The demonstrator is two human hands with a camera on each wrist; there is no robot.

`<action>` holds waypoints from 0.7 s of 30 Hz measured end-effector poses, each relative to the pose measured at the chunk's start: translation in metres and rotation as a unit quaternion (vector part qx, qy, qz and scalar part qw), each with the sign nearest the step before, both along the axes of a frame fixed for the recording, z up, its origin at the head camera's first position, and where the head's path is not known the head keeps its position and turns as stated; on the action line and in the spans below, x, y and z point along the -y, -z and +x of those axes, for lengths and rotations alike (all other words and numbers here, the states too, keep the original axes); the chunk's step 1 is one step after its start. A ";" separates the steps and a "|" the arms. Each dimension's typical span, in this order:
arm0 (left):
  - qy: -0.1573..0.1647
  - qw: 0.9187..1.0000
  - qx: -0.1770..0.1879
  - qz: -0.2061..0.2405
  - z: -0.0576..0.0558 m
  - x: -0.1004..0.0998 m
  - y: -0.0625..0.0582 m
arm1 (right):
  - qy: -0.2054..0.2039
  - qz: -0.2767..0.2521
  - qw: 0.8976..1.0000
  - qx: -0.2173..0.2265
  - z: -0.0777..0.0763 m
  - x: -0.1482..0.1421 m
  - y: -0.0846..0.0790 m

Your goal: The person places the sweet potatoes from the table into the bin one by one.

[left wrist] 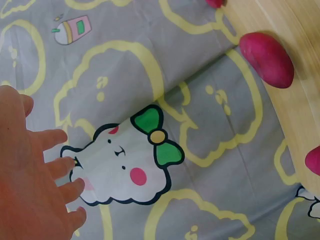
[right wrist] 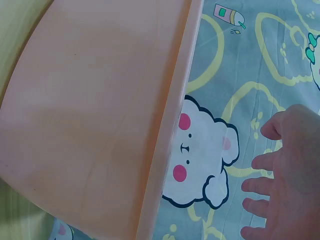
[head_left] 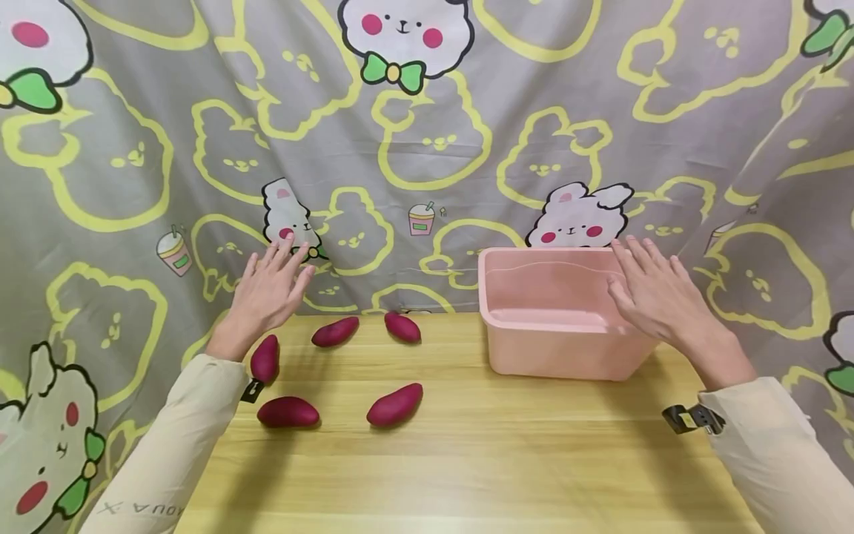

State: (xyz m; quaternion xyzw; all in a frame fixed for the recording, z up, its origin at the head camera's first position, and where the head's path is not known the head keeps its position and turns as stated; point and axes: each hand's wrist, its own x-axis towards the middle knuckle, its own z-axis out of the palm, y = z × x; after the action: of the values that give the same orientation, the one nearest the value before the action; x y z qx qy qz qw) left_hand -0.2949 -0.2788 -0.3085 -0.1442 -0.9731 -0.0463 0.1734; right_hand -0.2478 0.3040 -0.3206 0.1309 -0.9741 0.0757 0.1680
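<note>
My left hand [head_left: 268,291] is raised with fingers spread, above the back left of the table, holding nothing. Below and around it lie several purple sweet potatoes: one sweet potato [head_left: 265,360] near the wrist, another sweet potato [head_left: 288,412] in front, and a third sweet potato [head_left: 336,331] to its right. A pink plastic bin [head_left: 560,354], with no contents showing, stands at the back right. Over that bin's right end my right hand [head_left: 657,297] hovers, empty, its fingers extended. In the right wrist view the hand [right wrist: 295,175] shows apart from the bin's wall.
The wooden table [head_left: 467,467] has its back edge against a grey curtain [head_left: 454,163] printed with yellow outlines and white cartoon animals. Two more sweet potatoes, one at the back [head_left: 402,327] and one nearer the middle [head_left: 395,405], lie left of the bin.
</note>
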 end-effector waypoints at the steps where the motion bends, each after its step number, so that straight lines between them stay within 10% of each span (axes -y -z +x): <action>1: 0.001 1.000 -0.002 0.002 0.001 0.000 0.000 | 0.000 0.000 1.000 -0.002 0.001 0.000 0.000; 21: 0.008 0.999 -0.015 0.048 0.020 -0.008 0.013 | -0.023 -0.025 0.996 -0.083 0.019 0.014 0.014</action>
State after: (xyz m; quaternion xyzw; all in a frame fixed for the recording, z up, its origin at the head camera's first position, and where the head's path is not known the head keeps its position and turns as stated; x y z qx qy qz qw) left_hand -0.2744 -0.2706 -0.3212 -0.1441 -0.9659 -0.0918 0.1945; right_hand -0.2284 0.2904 -0.3350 0.1551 -0.9512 0.0928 0.2500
